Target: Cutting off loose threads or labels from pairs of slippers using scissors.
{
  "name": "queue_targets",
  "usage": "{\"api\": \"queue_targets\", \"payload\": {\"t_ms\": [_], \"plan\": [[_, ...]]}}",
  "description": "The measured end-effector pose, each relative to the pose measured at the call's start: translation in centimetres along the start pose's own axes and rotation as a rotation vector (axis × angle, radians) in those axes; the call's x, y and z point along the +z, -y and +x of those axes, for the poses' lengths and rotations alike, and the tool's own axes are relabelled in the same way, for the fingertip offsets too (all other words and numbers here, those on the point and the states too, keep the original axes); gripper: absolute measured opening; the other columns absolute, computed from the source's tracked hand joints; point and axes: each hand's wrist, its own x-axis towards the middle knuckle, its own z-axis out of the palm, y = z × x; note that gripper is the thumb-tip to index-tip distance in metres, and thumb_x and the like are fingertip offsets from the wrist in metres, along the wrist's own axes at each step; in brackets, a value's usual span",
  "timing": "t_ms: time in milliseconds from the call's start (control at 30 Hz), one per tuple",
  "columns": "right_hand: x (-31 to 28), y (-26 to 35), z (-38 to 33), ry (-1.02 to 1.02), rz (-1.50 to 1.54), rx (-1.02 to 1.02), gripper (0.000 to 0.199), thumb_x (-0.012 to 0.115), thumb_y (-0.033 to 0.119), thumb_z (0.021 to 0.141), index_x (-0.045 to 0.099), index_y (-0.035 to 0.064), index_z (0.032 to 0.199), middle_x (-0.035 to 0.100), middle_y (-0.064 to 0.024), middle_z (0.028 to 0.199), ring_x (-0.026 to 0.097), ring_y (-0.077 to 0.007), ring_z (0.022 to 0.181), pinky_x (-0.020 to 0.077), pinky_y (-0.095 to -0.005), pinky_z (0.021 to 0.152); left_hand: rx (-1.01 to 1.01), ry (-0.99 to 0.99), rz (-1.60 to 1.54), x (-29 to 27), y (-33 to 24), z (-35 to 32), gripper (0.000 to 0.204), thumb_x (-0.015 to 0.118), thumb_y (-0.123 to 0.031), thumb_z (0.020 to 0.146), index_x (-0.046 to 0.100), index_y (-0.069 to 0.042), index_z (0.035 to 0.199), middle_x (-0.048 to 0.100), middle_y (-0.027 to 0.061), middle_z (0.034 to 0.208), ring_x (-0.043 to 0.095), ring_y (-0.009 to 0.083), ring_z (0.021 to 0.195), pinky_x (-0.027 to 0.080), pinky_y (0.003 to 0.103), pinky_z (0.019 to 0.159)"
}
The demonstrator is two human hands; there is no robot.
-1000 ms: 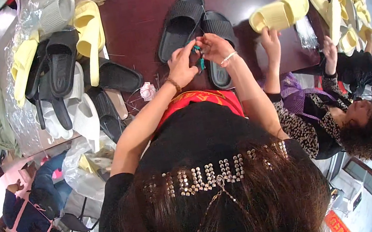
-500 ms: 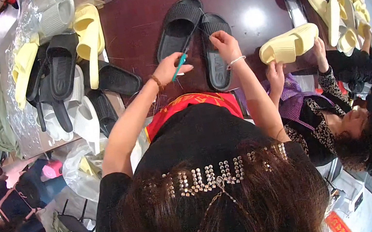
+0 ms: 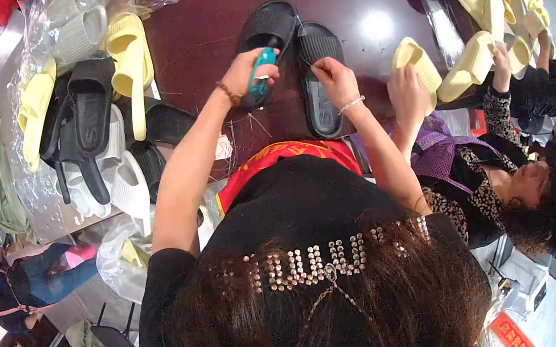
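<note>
A pair of black ribbed slide slippers lies before me, the left slipper [image 3: 272, 21] slightly turned and the right slipper [image 3: 326, 103] nearly straight. My left hand [image 3: 243, 76] is closed round small teal snips [image 3: 258, 88], above the left slipper's footbed, which it partly hides. At the inner edge of the right slipper's strap, my right hand [image 3: 338, 84] has its thumb and fingertips pinched together. Whatever is between those fingertips is too small to make out.
Yellow, black, grey and white slippers [image 3: 94, 105] are heaped on plastic at the left. Beside me on the right, a co-worker's hands hold two yellow slippers [image 3: 470, 68]. More slippers [image 3: 496, 4] lie at the far right. Thin loose strands [image 3: 251, 123] litter the dark red table [image 3: 198, 47].
My left hand has moved slightly up and left, turning the snips over the left slipper. My right hand has shifted slightly down. The co-worker's yellow slippers have come apart, one in each hand.
</note>
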Motion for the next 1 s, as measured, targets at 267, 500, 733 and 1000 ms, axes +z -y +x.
{"api": "queue_targets", "payload": {"t_ms": [267,500,733,1000], "plan": [[-1.3,11.5,-4.4,0.755,0.498,-0.043,0.018,0.058,0.018,0.078,0.058,0.0003,0.080,0.057,-0.0092,0.067,0.055,-0.0127,0.063,0.0440,-0.0271,0.060,0.120,-0.339,0.004,-6.7,-1.1,-6.6,0.047,0.061,-0.015,0.074,0.043,0.000,0.116,0.058,0.0069,0.077,0.056,0.0116,0.067,0.044,0.024,0.061],[8.5,14.0,-4.1,1.336,0.364,-0.486,0.024,0.056,0.025,0.079,0.057,0.0036,0.089,0.059,-0.0101,0.081,0.057,-0.0219,0.074,0.0433,-0.0319,0.065,0.092,-0.515,0.024,-7.2,-0.1,-9.9,0.044,0.063,-0.020,0.075,0.045,-0.003,0.111,0.058,0.0090,0.084,0.056,0.0136,0.074,0.045,0.025,0.064],[12.4,11.4,-4.1,1.355,-0.005,-0.657,0.053,0.058,0.028,0.077,0.039,0.0076,0.122,0.039,-0.0166,0.124,0.046,-0.0272,0.108,0.0376,-0.0336,0.089,-0.047,-0.692,0.603,-6.7,5.1,-11.9,0.047,0.066,-0.027,0.072,0.044,-0.005,0.107,0.057,0.0059,0.077,0.054,0.0128,0.071,0.043,0.028,0.064],[-0.2,5.9,1.4,1.041,0.312,-0.002,0.055,0.063,0.019,0.075,0.039,0.0061,0.123,0.051,-0.0102,0.114,0.052,-0.0219,0.100,0.0415,-0.0327,0.085,-0.223,-0.784,0.711,0.0,8.5,-11.8,0.049,0.063,-0.032,0.069,0.045,-0.005,0.106,0.058,0.0208,0.085,0.057,0.0352,0.084,0.043,0.042,0.070]]}}
